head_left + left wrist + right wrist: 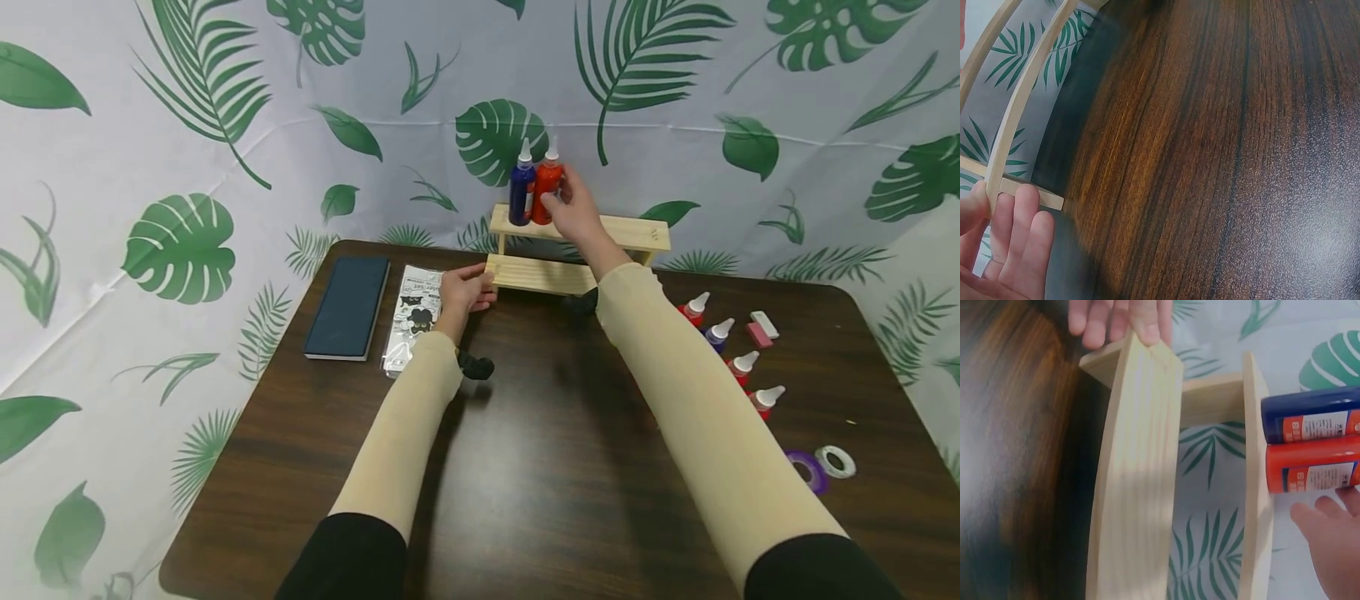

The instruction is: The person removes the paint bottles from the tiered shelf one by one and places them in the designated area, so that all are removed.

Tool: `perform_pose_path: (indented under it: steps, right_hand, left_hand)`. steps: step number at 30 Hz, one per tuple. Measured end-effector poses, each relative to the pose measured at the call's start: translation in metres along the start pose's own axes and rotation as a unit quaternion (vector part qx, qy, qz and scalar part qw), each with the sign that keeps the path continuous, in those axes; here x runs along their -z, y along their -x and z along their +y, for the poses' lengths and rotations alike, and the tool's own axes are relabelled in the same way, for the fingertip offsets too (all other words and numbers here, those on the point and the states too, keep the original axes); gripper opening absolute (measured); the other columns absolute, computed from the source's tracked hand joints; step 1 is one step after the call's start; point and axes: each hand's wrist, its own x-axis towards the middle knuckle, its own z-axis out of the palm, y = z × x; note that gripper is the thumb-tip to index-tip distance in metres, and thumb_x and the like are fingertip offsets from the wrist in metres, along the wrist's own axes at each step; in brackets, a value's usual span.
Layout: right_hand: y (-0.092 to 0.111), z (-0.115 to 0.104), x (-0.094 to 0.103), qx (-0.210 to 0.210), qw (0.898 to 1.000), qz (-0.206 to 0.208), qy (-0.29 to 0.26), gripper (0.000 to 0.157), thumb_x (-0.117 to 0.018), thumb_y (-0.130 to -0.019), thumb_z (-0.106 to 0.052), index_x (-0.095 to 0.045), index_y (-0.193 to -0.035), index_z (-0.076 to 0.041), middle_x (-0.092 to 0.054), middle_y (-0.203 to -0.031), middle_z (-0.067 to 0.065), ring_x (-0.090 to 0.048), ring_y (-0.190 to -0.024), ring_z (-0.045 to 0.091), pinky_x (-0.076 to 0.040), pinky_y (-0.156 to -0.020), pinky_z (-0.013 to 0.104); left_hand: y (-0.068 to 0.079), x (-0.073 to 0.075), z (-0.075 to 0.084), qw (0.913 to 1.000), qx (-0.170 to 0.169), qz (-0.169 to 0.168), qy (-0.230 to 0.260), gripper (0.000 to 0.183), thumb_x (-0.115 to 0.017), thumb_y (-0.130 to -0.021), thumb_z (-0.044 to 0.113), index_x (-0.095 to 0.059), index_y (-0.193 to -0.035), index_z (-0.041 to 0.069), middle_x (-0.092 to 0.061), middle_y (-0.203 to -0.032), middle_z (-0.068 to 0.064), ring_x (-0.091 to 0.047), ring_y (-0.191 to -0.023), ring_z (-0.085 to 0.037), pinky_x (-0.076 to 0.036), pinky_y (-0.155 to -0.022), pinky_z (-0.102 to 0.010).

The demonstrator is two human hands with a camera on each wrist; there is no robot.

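A two-tier wooden rack (536, 273) stands at the table's back edge. My left hand (461, 293) grips the left end of its lower shelf (1141, 456), thumb on top and fingers at the underside. On the upper shelf (618, 229), a blue squeeze bottle (521, 192) and a red squeeze bottle (546, 187) stand upright side by side, white nozzles up. My right hand (581, 208) is at the red bottle's right side, fingers loosely bent and tips right at its surface. In the right wrist view the thumb lies beside the bottle rather than wrapped round it.
A dark blue notebook (347, 308) and a packaged set with black cartoon prints (408, 321) lie at the left. Several red and blue bottles (718, 333), an eraser (763, 325), a purple tape roll (808, 472) and a white tape roll (836, 462) are at the right. A leaf-print cloth (420, 75) hangs behind.
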Motion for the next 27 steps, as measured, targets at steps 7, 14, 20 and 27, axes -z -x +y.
perform_pose_path:
  steps: [7,14,20,27]
  right_hand:
    - [0.000,-0.003,-0.003,0.013,0.999,0.037,0.011,0.059,-0.052,-0.099,-0.026,-0.025,-0.151,-0.021,-0.040,-0.140,0.013,-0.036,-0.126,0.021,-0.039,-0.108,0.038]
    - [0.007,0.003,-0.008,0.014,0.995,0.098,-0.035,0.051,-0.054,-0.098,-0.020,-0.035,-0.145,-0.017,-0.041,-0.140,0.011,-0.046,-0.125,0.024,-0.041,-0.107,0.037]
    - [0.026,0.016,-0.015,0.071,0.982,0.162,-0.067,0.050,-0.059,-0.096,-0.019,-0.043,-0.142,-0.014,-0.050,-0.133,0.011,-0.054,-0.117,0.026,-0.047,-0.101,0.037]
    - [0.079,0.017,-0.027,0.145,0.967,0.184,-0.096,0.051,-0.064,-0.093,-0.022,-0.047,-0.141,-0.015,-0.054,-0.131,0.009,-0.056,-0.115,0.025,-0.049,-0.100,0.036]
  left_hand:
    - [0.001,0.001,0.000,0.9999,-0.006,-0.009,0.005,0.028,-0.073,-0.086,0.017,-0.071,-0.114,0.017,-0.073,-0.084,-0.011,-0.072,-0.066,-0.022,-0.059,-0.053,-0.029]
    - [0.001,0.001,0.000,0.9999,-0.004,-0.015,0.002,0.029,-0.073,-0.086,0.018,-0.071,-0.115,0.017,-0.073,-0.085,-0.011,-0.072,-0.067,-0.022,-0.058,-0.051,-0.028]
    - [0.001,0.000,-0.003,0.9999,-0.001,-0.009,0.010,0.029,-0.073,-0.086,0.017,-0.071,-0.114,0.017,-0.073,-0.085,-0.012,-0.072,-0.066,-0.023,-0.057,-0.048,-0.027]
    - [0.002,0.001,-0.001,0.9999,0.000,-0.015,0.009,0.029,-0.073,-0.086,0.018,-0.071,-0.115,0.015,-0.073,-0.089,-0.014,-0.071,-0.063,-0.020,-0.059,-0.053,-0.029]
